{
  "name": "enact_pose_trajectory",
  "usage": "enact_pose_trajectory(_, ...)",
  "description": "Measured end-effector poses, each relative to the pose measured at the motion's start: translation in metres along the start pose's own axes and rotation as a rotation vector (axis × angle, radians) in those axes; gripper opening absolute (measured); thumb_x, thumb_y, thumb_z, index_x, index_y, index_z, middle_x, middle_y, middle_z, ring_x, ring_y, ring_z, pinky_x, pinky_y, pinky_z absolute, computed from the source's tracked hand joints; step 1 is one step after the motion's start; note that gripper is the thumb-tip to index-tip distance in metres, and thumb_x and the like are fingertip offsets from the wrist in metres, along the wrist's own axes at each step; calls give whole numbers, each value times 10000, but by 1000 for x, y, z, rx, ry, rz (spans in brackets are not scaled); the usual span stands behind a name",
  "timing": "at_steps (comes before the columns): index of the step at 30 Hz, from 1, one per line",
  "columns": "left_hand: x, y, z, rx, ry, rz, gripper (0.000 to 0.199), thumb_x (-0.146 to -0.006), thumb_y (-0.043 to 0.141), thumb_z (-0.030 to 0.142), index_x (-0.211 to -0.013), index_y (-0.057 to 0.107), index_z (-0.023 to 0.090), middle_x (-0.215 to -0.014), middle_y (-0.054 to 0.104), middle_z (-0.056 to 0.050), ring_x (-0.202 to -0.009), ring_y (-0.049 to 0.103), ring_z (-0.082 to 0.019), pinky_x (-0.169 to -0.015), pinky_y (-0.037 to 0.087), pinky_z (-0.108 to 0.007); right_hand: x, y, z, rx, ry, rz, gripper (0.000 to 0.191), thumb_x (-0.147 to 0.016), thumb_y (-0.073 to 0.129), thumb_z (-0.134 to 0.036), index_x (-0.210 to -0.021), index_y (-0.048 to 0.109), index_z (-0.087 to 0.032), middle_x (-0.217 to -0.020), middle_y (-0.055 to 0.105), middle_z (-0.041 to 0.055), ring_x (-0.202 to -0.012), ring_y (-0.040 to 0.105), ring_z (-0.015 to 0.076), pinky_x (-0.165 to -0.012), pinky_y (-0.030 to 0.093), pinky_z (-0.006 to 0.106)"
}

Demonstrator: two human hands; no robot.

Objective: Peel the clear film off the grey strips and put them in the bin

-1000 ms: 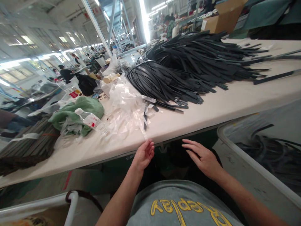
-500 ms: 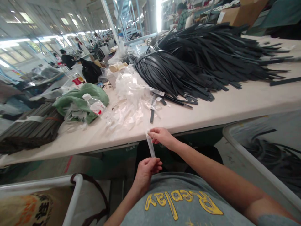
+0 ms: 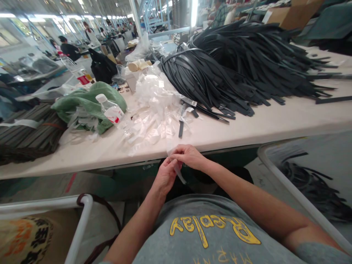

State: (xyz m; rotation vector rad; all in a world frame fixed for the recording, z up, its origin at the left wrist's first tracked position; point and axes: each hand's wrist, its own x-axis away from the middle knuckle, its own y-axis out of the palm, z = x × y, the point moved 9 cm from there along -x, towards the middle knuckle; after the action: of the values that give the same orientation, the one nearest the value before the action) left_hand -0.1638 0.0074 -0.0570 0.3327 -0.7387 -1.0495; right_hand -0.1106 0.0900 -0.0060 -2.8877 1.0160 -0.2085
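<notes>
My left hand (image 3: 165,175) and right hand (image 3: 189,157), touching, pinch a thin translucent white plastic strip (image 3: 180,175) at the near edge of the long cream-topped table (image 3: 261,126); heaped flat black straps (image 3: 211,75) lie farther back on it.

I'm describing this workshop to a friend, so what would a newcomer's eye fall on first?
Probably the big heap of black strips, spread over the middle and right of the table. Next, the left hand and right hand, meeting by the table's near edge on a translucent strip. Farther left, a green cloth stands out.
</notes>
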Motion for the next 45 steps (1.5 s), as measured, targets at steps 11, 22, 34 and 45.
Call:
enact_pose_trajectory(11, 2, 10, -7, -16, -92, -140, 317, -585, 860, 268, -831, 697, 151, -721, 649, 6, -682, 567, -106, -722, 467, -233, 5, -14, -18, 260, -105, -46, 192, -784, 594, -289, -700, 684, -141, -689, 606, -8, -680, 535, 124, -642, 394, 228)
enact_pose_trajectory(22, 6, 5, -26, -153, -177, -123, 387, -531, 885, 226, -854, 700, 121, -759, 667, -23, -643, 583, -110, -633, 460, -237, 6, -10, -21, 460, -148, -84, 199, -838, 569, -222, -716, 709, -150, -616, 604, -37, -611, 495, 101, -600, 329, 214)
enact_pose_trajectory(34, 20, 6, -64, -298, -287, -214, 324, -553, 876, 258, -804, 718, 126, -732, 699, -42, -647, 615, -143, -694, 482, -268, -2, -31, -19, 624, -122, 40, 182, -854, 629, -226, -716, 725, -157, -610, 630, -11, -595, 510, 114, -597, 305, 234)
enact_pose_trajectory(45, 23, 5, -91, -565, -378, -266, 329, -660, 803, 432, -741, 759, 116, -644, 677, -67, -542, 536, -115, -566, 385, -231, 8, -35, -27, 753, -183, 115, 140, -846, 673, -253, -743, 753, -202, -702, 721, 5, -648, 610, 152, -585, 357, 230)
